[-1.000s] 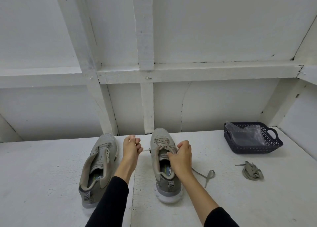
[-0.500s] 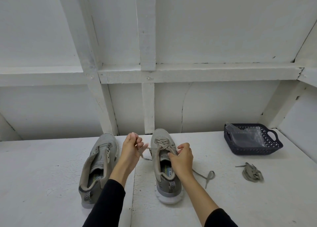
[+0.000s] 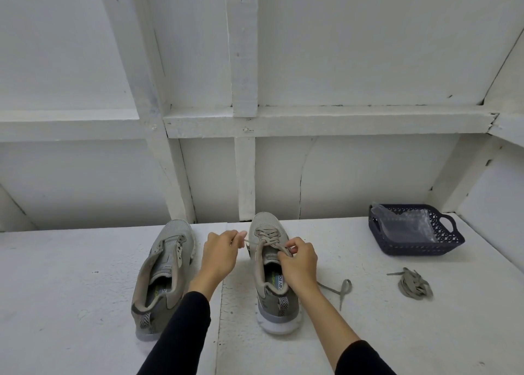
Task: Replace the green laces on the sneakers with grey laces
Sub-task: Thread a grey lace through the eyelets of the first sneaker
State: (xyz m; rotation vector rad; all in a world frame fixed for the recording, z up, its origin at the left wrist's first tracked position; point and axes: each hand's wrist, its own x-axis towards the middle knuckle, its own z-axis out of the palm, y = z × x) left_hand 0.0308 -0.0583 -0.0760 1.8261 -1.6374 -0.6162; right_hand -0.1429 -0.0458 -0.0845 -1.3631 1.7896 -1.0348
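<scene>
Two grey-green sneakers stand toe-away on the white surface. The left sneaker (image 3: pixel 164 272) has no lace in its eyelets. The right sneaker (image 3: pixel 272 264) carries a greyish lace (image 3: pixel 269 237) threaded through its upper eyelets. My left hand (image 3: pixel 219 254) pinches one end of that lace just left of the shoe and holds it taut. My right hand (image 3: pixel 297 261) pinches the lace at the shoe's right eyelets, over the tongue. The lace's other end (image 3: pixel 341 288) trails loose on the surface right of the shoe.
A bundled loose lace (image 3: pixel 414 284) lies on the surface to the right. Behind it, a dark perforated basket (image 3: pixel 416 247) holds a clear plastic bag. A white framed wall rises directly behind the sneakers.
My left hand pulled the lace end out to the left and now sits closer to the shoe, with the lace tighter. My right hand shifted slightly up along the eyelets.
</scene>
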